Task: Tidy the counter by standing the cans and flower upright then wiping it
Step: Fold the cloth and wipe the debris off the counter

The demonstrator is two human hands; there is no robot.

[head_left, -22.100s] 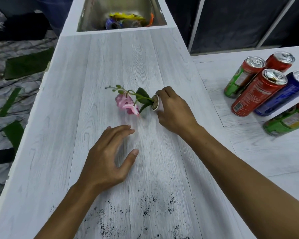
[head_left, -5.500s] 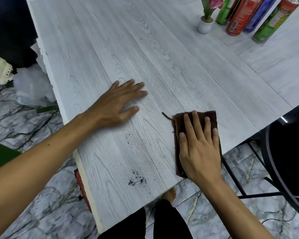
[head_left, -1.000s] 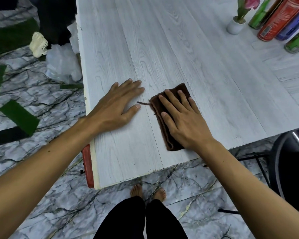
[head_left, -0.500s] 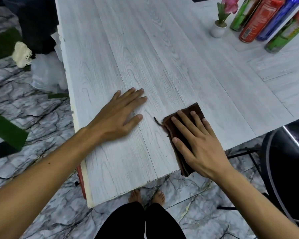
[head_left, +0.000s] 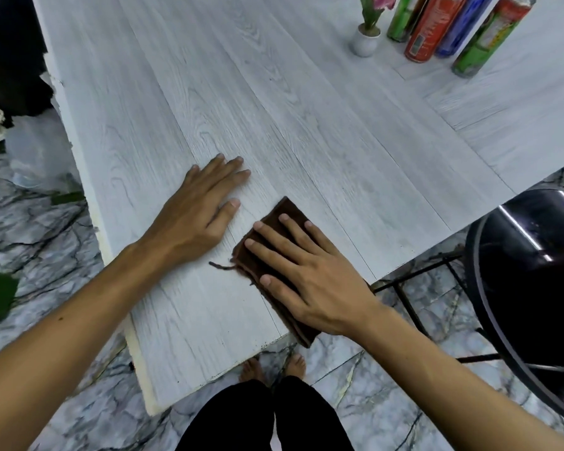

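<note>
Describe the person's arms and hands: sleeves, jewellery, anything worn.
The left forearm and right forearm are bare, with no sleeves in view. The left hand and right hand wear no gloves, rings, watch or bracelet. The nails are short and unpainted. A tiny dark spot marks the left forearm.

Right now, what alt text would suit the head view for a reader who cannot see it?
The right hand presses flat on a folded brown cloth at the near edge of a pale wood-grain counter, while the left hand rests flat beside it. At the far right stand a small potted flower and four cans.
</note>
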